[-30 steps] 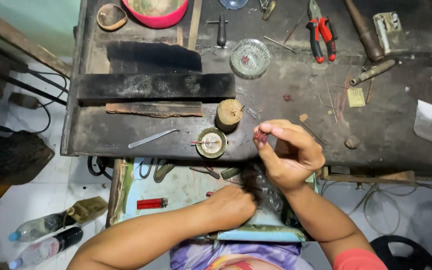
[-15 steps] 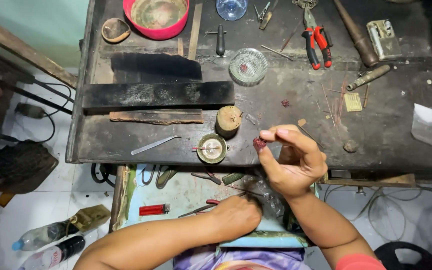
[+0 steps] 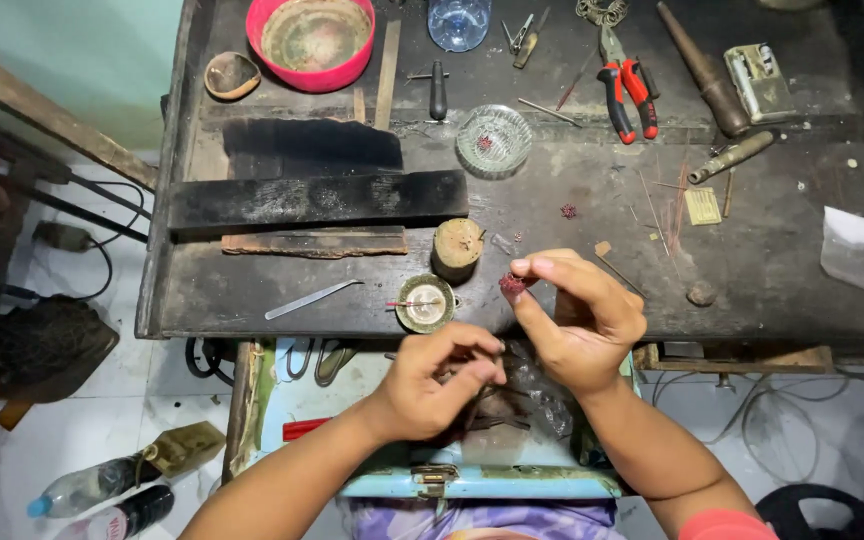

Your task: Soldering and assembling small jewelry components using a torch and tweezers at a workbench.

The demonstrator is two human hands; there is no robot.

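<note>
Small dark-red beaded cluster (image 3: 513,284), pinched at the fingertips of the right hand (image 3: 580,322), held just above the near edge of the dark work surface (image 3: 772,270). Looks very light and tiny, bumpy, probably fragile, likely to shed beads or drop if squeezed or loosened; best taken by its sides with a fingertip pinch, as it is now. Right-hand fingers closed on it, thumb and forefinger doing the work.

Left hand (image 3: 439,381) sits lower, over the light-blue tray (image 3: 392,478) on the lap, fingers curled together as if pinching something thin; possibly a wire or thread, too small to tell, so I can't say what they grip.

Just beside the cluster: a small round tin (image 3: 425,303) with a red-tipped pin across it, and a short wooden stump (image 3: 457,247). Further back, a glass dish (image 3: 493,141) with red bits, red-handled pliers (image 3: 624,84), a pink bowl (image 3: 317,40). Loose red beads (image 3: 568,211) lie on the surface.
</note>
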